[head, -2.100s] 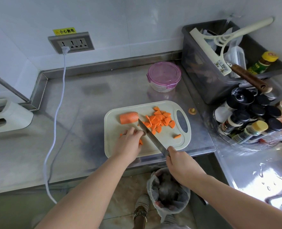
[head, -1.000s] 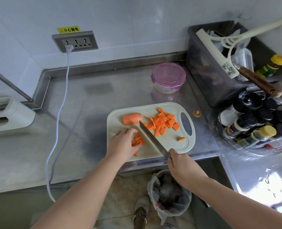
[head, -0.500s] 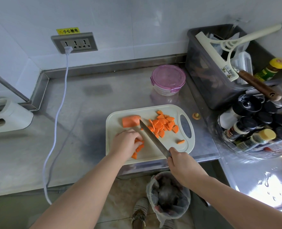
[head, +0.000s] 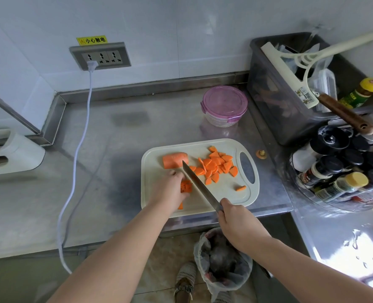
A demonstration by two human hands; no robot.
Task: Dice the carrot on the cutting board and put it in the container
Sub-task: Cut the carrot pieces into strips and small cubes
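A pale cutting board (head: 225,193) lies at the counter's front edge. An uncut carrot chunk (head: 173,160) rests at its back left, and a pile of cut carrot pieces (head: 216,166) sits at its right. My left hand (head: 170,190) curls its fingers over a small stack of carrot slices (head: 186,186), holding them on the board. My right hand (head: 235,221) grips the handle of a knife (head: 199,185) whose blade lies right beside those slices. A round container (head: 225,106) with a purple lid stands behind the board.
A dark bin (head: 290,101) with utensils and a rack of spice bottles (head: 343,171) crowd the right side. A white cable (head: 76,154) runs from the wall socket (head: 100,55) down the counter. A carrot end (head: 261,153) lies beside the board. A lined waste bin (head: 222,265) stands below.
The knife has kept cutting through the slices under my left hand, whose fingers have shifted slightly along the stack. More small pieces lie by that hand.
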